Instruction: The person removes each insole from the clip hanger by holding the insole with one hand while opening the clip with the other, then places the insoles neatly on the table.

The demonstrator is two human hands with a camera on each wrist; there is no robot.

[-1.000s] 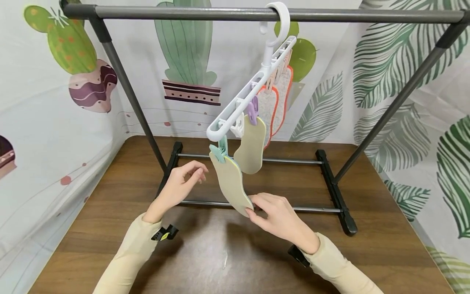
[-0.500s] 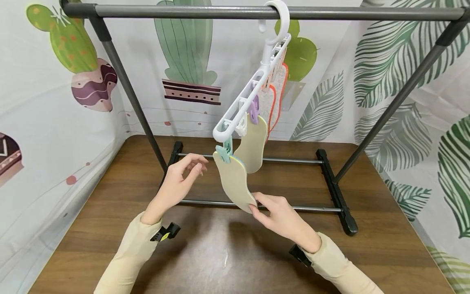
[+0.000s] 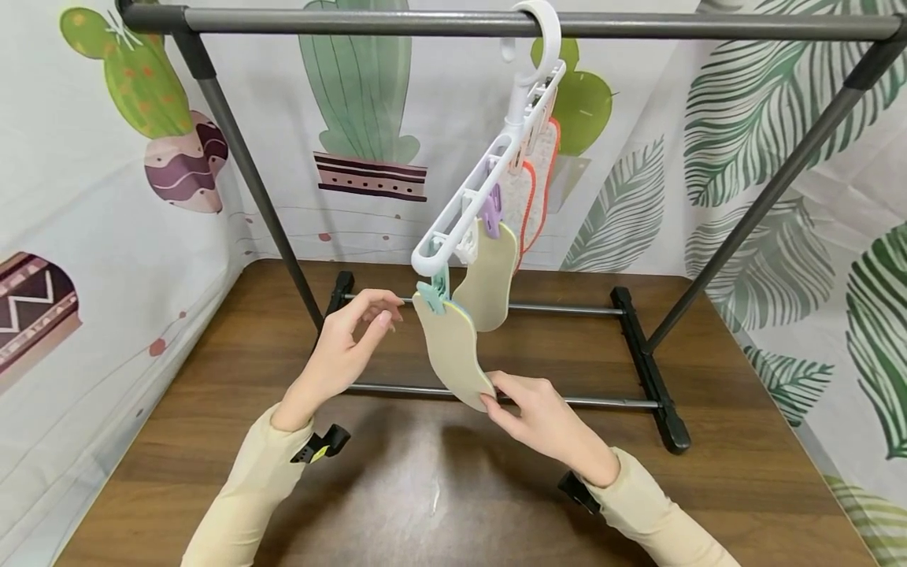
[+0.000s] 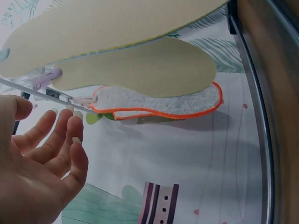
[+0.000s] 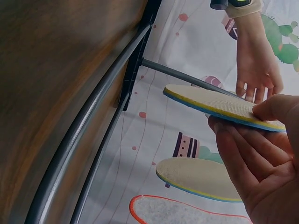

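Note:
A beige shoe insole [image 3: 450, 350] with a yellow and blue edge hangs from a mint clothespin [image 3: 431, 296] at the near end of the white clip hanger [image 3: 468, 209]. My right hand [image 3: 549, 417] pinches its lower end, thumb on the beige face and fingers underneath, as the right wrist view shows. My left hand [image 3: 349, 346] is held to the left of this insole, touching nothing, its fingers loosely bent. Behind hangs a second beige insole [image 3: 489, 276] on a purple clothespin [image 3: 490, 211]. Farther back are grey insoles [image 4: 159, 100] with orange edging.
The hanger hooks over the dark top bar [image 3: 340, 22] of a metal rack. The rack's feet [image 3: 648, 370] and low crossbars [image 3: 404, 390] stand on a brown wooden table [image 3: 397, 504]. A printed cloth backdrop [image 3: 269, 102] rises behind and at the sides.
The hanger's near end and the held insole have shifted slightly right, my right hand moving along with them. My left hand has risen a little.

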